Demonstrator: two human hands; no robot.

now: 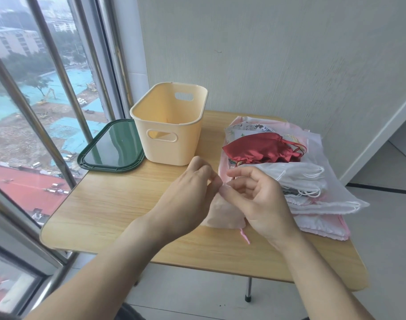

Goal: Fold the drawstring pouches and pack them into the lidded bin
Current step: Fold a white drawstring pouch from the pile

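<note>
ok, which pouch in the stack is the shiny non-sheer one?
The dark red satin pouch, lying on top of the pile right of the bin. The others around and under it are white, pale pink or printed.

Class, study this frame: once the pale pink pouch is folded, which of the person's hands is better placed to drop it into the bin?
Probably the left hand: the cream bin stands open just beyond it, while the right hand is beside the pouch pile.

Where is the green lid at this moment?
In the head view the green lid lies flat at the table's far left corner, by the window, right beside the open beige bin on its left side.
</note>
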